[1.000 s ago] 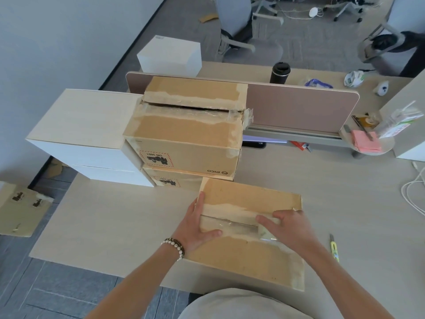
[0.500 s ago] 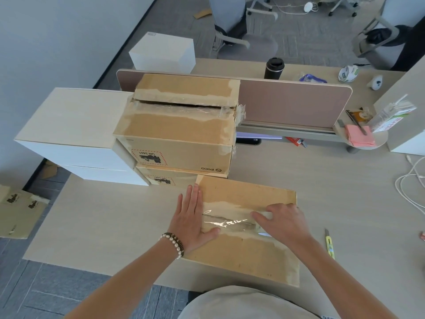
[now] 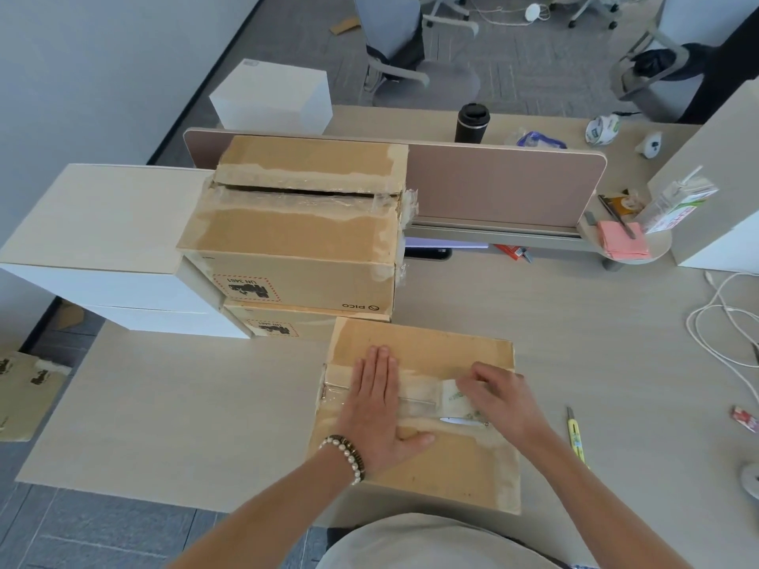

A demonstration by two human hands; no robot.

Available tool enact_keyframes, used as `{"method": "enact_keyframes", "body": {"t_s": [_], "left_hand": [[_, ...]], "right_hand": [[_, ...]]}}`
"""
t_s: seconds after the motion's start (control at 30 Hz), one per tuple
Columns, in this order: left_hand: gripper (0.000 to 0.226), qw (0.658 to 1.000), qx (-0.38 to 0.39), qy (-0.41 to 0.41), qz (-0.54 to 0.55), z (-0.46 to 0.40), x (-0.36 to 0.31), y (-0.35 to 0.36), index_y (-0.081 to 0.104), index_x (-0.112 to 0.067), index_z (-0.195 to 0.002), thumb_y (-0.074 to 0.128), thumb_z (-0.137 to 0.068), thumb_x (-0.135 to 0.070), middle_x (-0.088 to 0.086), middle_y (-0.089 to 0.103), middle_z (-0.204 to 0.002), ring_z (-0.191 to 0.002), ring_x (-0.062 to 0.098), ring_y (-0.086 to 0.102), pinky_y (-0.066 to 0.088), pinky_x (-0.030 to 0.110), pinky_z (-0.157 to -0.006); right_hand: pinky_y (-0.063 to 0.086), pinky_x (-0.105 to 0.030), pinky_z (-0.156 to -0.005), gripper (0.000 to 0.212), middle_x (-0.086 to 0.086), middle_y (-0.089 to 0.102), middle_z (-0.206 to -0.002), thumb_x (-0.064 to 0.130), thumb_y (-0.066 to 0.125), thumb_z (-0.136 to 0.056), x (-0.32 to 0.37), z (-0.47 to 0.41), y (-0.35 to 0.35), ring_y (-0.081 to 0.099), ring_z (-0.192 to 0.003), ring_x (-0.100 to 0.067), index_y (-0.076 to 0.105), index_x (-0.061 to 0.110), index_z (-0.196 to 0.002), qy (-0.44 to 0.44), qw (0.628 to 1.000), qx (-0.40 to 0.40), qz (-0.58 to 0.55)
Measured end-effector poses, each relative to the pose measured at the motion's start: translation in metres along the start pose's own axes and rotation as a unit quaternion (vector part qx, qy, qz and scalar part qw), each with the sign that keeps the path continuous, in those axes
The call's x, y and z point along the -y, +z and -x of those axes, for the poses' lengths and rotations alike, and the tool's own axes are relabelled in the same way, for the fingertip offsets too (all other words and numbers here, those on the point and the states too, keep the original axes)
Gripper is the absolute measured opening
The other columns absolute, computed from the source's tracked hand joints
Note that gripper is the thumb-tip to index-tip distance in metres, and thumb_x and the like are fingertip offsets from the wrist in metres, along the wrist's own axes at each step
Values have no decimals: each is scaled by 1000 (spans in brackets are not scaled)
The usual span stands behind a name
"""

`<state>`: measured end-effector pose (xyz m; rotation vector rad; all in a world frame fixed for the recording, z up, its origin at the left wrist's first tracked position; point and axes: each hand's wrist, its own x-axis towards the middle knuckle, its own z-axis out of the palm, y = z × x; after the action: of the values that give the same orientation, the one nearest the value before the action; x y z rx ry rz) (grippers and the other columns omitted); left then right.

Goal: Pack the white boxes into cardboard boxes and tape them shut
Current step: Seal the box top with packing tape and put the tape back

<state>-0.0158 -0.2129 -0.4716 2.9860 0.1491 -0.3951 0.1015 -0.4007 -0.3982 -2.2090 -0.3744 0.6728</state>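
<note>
Since the earlier frame, my right hand has drawn the tape roll rightward along the cardboard box seam. Its fingers curl around the roll. My left hand presses flat on the tape, fingers straight, beside the roll.

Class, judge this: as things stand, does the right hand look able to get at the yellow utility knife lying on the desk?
Probably yes. The yellow utility knife lies bare on the desk just right of the right hand, nothing between; but that hand holds the tape roll.
</note>
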Motion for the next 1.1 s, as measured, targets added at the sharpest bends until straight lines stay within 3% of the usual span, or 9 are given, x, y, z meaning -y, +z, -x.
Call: {"method": "enact_keyframes", "body": {"t_s": [0.2, 0.27, 0.33, 0.37, 0.53, 0.63, 0.73, 0.87, 1.1], "left_hand": [[123, 1000, -7, 7, 3, 0, 0, 1, -4, 0, -157, 24, -79, -91, 21, -20, -163, -150, 37, -21, 5, 57, -122], [122, 1000, -1, 5, -8, 0, 0, 0, -6, -1, -157, 22, -79, -91, 20, -22, -162, -150, 36, -23, 4, 56, -122], [122, 1000, 1, 4, -14, 0, 0, -2, -5, 0, -156, 20, -79, -91, 20, -22, -162, -150, 36, -24, 4, 56, -122], [122, 1000, 1, 4, -16, 0, 0, -1, -5, 0, -156, 19, -79, -91, 21, -21, -162, -150, 37, -23, 4, 56, -122], [123, 1000, 1, 2, -23, 0, 0, 0, -5, 0, -156, 9, -77, -94, 21, -20, -162, -150, 37, -22, 4, 56, -122], [122, 1000, -3, 2, -26, 0, -1, 0, -5, 0, -156, 12, -78, -93, 21, -19, -162, -150, 37, -22, 5, 56, -122], [121, 1000, -4, 1, -22, 0, -1, -1, -4, 0, -156, 15, -80, -92, 21, -18, -163, -150, 37, -21, 6, 56, -123], [121, 1000, 3, -1, -27, 0, -3, -3, -8, -1, -156, 14, -80, -93, 20, -22, -162, -149, 36, -24, 3, 55, -123], [119, 1000, -6, -2, -19, 0, -3, -2, -3, -3, -157, 19, -81, -92, 18, -18, -164, -151, 34, -20, 5, 55, -122]], "right_hand": [[32, -21, -51, 47, 13, 41, -45, 44, 73, -86, -9, 7, -3, 38, -46, -4, 52, 29, -46, 24, 998, -2, -56], [37, -22, -57, 50, 13, 40, -43, 54, 69, -85, -6, 5, -13, 49, -55, -6, 50, 34, -44, 23, 995, -12, 91], [44, -28, -68, 41, 14, 40, -47, 68, 59, -84, -5, 8, -29, 59, -75, -16, 52, 39, -56, 20, 959, -33, 282], [45, -30, -69, 44, 13, 41, -47, 71, 56, -83, -9, 9, -36, 59, -75, -18, 49, 37, -56, 29, 953, -37, 298], [28, -32, -56, 54, 6, 36, -49, 53, 68, -85, -41, 16, -52, 34, -52, -15, 43, 16, -54, 51, 997, -56, -13], [23, -32, -56, 62, 4, 26, -50, 56, 69, -82, -51, 13, -59, 28, -56, -16, 31, 17, -52, 42, 995, -59, 71], [34, -28, -62, 54, 3, 47, -47, 65, 63, -81, -67, 11, -66, 47, -70, -21, 54, 19, -55, 13, 956, -88, 279], [45, -28, -70, 56, 0, 64, -59, 73, 54, -81, -83, 14, -59, 60, -78, -27, 63, 19, -65, 19, 951, -97, 294], [34, -27, -73, 49, -1, 70, -72, 71, 54, -86, -89, 12, -56, 61, -93, -30, 64, 25, -71, -8, 943, -94, 319]]}}
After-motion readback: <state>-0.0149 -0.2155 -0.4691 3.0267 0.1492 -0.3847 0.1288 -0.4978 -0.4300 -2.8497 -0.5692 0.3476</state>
